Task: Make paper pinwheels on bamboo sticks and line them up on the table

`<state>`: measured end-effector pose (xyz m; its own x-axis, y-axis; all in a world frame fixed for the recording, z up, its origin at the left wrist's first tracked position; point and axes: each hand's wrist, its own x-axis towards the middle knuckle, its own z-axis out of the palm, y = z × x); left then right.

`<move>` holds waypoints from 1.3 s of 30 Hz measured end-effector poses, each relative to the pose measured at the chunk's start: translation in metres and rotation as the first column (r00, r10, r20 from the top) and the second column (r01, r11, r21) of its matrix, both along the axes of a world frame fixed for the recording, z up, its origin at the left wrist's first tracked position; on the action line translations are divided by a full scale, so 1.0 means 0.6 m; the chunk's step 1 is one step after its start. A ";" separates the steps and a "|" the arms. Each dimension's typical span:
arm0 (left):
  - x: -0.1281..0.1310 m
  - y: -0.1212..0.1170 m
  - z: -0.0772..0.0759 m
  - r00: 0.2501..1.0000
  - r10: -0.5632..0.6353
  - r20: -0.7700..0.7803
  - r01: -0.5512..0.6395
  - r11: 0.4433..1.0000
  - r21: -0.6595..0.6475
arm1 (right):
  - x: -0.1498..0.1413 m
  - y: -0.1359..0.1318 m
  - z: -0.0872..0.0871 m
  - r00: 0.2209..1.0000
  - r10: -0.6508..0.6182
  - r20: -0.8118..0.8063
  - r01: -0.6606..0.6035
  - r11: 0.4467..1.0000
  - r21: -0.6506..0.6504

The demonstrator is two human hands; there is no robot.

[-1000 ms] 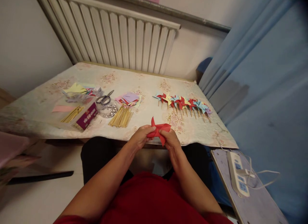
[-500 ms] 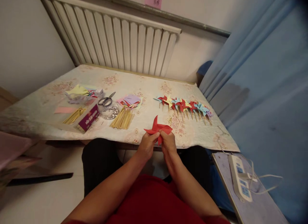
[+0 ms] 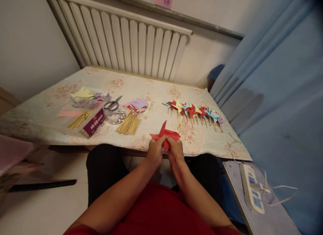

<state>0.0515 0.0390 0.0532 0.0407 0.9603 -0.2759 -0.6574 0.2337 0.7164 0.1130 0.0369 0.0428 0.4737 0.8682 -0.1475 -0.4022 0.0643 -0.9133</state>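
Note:
A red paper pinwheel [image 3: 164, 129] is held between both hands near the table's front edge, its pointed blades spread. My left hand [image 3: 155, 149] grips it from the left, thumb pressed close to its middle. From the right, my right hand [image 3: 175, 148] pinches it, its thumb also near the centre. The fingers beneath the paper are hidden. No stick shows on this pinwheel. Beyond the hands, to the left, lies a bundle of thin golden sticks [image 3: 129, 123] beside a stack of coloured paper pieces [image 3: 137, 105].
Finished-looking pinwheels on sticks [image 3: 193, 110] lie in a row at the right. Scissors [image 3: 113, 103] rest on a round clear container [image 3: 115, 117] of small shiny pieces. A plastic box [image 3: 94, 123] with sticks stands left. A power strip [image 3: 251, 189] with cables lies right.
My left hand has shifted from the pinwheel's left side to near its middle, drawing close to my right hand. The pinwheel has turned, and more of its blades show.

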 end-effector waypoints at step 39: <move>-0.041 0.017 -0.001 0.982 0.014 -0.189 -0.010 1.000 0.026 | 0.043 -0.044 0.027 0.845 0.230 0.482 -0.286 0.957 0.044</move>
<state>0.0267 0.0492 0.0524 -0.0218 0.9669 -0.2540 -0.5119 0.2075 0.8336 0.1386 0.0103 0.0591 0.2186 0.9661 0.1376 0.0533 0.1289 -0.9902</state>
